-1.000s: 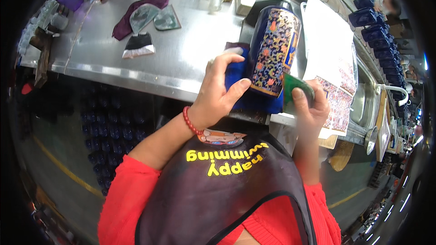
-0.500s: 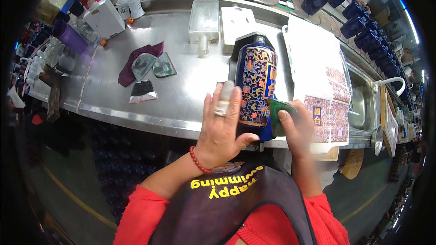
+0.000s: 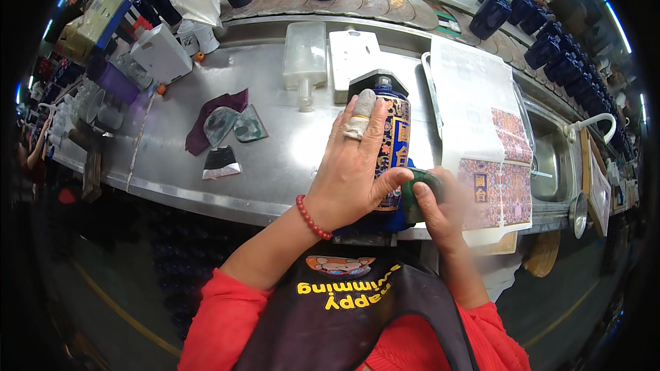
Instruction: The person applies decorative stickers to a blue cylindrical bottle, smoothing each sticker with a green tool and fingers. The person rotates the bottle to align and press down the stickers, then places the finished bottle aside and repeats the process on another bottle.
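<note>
Left hand (image 3: 347, 175) now lies over the front of the bottle (image 3: 393, 158); half a second ago it stood along the left edge. Its grip is flat, fingers stretched and grasping nothing. Right hand (image 3: 447, 213) has its grip pinched, thumb over fingers, on a green scraper (image 3: 412, 207) at the bottle's lower right side. The bottle appears to lie near the front of the counter (image 3: 275, 127), neck (image 3: 383, 84) pointing away from the person, within a black rest (image 3: 399, 81); a printed sheet (image 3: 474, 96) lies to the right. Judged by look, the bottle is glass: stiff, fairly heavy, breakable if knocked, and slippery where wet. Its patterned wrap looks thin and liable to shift or crease under sideways drag. Recommended hold: the bare neck and base, with only flat, even pressure on the patterned face.
</note>
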Motion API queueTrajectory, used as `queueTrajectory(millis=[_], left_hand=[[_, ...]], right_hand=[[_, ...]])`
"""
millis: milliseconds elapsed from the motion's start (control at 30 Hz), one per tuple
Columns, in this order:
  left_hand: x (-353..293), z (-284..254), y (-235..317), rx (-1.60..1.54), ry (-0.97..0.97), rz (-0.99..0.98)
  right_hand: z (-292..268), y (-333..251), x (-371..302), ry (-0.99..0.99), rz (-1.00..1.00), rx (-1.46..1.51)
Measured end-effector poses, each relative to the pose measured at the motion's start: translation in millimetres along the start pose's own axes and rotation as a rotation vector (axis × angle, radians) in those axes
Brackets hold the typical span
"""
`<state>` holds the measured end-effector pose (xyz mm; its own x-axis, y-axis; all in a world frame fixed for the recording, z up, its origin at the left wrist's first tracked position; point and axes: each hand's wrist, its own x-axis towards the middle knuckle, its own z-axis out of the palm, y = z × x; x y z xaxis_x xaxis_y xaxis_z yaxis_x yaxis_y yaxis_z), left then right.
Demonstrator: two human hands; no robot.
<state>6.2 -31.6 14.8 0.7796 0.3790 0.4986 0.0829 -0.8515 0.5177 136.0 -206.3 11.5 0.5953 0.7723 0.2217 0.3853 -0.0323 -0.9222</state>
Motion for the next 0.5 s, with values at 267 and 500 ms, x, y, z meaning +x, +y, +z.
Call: queueTrajectory(millis=[267, 500], left_hand=[[7, 3, 0, -0.257, -0.012, -0.183], [8, 4, -4, -0.356, 0.065, -0.214]], right_hand=[[2, 12, -2, -0.012, 0.058, 0.077], [0, 13, 3, -0.024, 0.032, 0.067]])
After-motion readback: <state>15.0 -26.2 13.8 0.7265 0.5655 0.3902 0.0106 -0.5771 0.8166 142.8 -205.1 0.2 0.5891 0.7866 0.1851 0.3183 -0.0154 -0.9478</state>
